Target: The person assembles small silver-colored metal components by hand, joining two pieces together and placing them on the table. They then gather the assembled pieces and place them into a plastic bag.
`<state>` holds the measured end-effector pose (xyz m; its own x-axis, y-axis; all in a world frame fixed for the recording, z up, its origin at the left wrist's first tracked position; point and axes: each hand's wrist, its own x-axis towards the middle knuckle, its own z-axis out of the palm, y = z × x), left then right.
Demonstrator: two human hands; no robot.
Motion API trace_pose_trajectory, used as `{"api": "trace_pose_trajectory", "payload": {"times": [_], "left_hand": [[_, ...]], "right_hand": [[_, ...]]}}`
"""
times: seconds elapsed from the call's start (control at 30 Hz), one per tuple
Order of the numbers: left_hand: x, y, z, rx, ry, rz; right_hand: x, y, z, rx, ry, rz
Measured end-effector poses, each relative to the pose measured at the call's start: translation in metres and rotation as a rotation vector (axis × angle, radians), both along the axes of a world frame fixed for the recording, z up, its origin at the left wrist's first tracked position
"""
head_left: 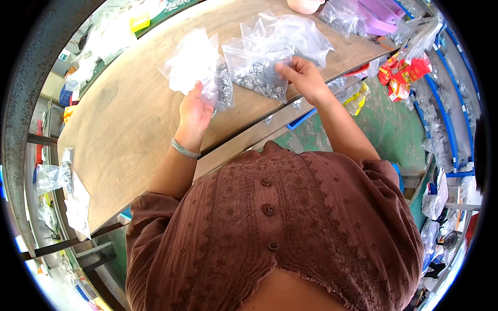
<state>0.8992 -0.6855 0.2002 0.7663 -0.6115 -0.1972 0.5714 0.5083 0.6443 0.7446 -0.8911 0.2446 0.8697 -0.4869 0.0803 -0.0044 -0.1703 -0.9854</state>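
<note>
My left hand point(196, 110) pinches the lower edge of a clear plastic bag point(189, 65), thumb on top. Its upper part shines white in the light. Small dark-grey metal parts point(224, 85) show through plastic just right of that hand; whether they lie in the same bag I cannot tell. My right hand point(305, 78) grips the right side of another clear bag point(254, 70), which has dark handwriting on it and many small shiny metal pieces along its bottom. Behind this one lie more clear bags point(306, 36) with similar grey parts, partly covered.
The wooden table point(119, 119) has its near edge close to my body. At its far right are a pink container point(306, 5), a purple plastic basket point(381, 15) and bagged parts. Blue-edged shelves point(446, 114) with bags stand right. A white sheet point(78, 207) hangs at the left edge.
</note>
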Motion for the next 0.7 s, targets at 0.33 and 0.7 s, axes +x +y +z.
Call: {"api": "trace_pose_trajectory", "payload": {"times": [0.33, 0.7], "left_hand": [[0.0025, 0.0011, -0.0028, -0.036, 0.008, -0.015], [0.0041, 0.0007, -0.0041, -0.028, 0.022, -0.013]], "right_hand": [[0.0070, -0.0100, -0.0133, 0.239, 0.030, -0.016], [0.0089, -0.0041, -0.0077, 0.357, -0.015, -0.012]]}}
